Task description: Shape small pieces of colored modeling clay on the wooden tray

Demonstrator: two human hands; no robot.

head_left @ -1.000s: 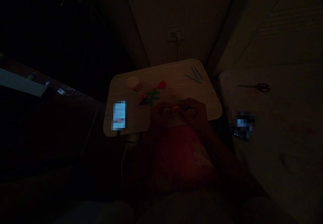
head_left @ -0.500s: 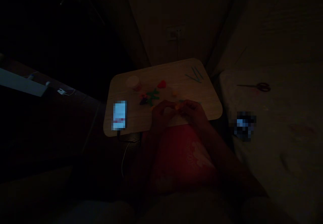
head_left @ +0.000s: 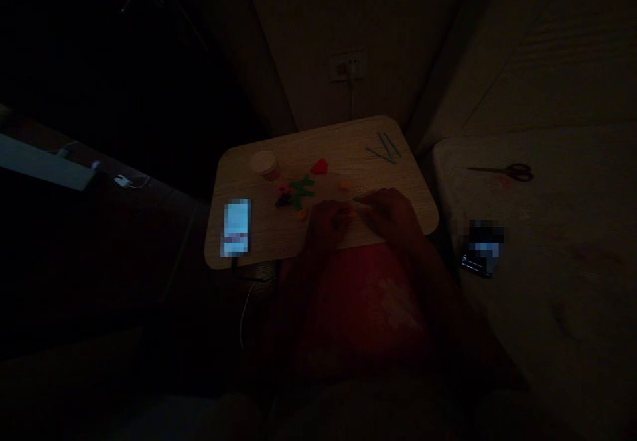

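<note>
The scene is very dark. Near the front edge of a small wooden table [head_left: 259, 242], my left hand [head_left: 327, 223] is closed, with a small orange piece of modelling clay [head_left: 352, 215] at its fingertips. Just to the right, my right hand [head_left: 392, 212] has its fingers together on a thin blue-green stick [head_left: 357, 199], whose left end pokes out past the fingertips. Left of my hands lie green clay strips [head_left: 301, 188], a pink clay piece [head_left: 283, 189], a dark piece [head_left: 283, 199] and an orange lump [head_left: 301, 215]. Beyond my hands are another orange lump [head_left: 344, 186] and a red piece [head_left: 319, 166].
A lidded tub [head_left: 265, 164] stands at the back left, with a lit phone [head_left: 235, 227] in front of it. Several thin sticks [head_left: 384, 148] lie at the back right. Scissors [head_left: 502, 172] and a dark device [head_left: 482, 250] rest on the surface to the right.
My hands have come apart from around the orange clay piece. The right hand has shifted right, onto the thin stick; the left has turned slightly and stays by the orange piece.
</note>
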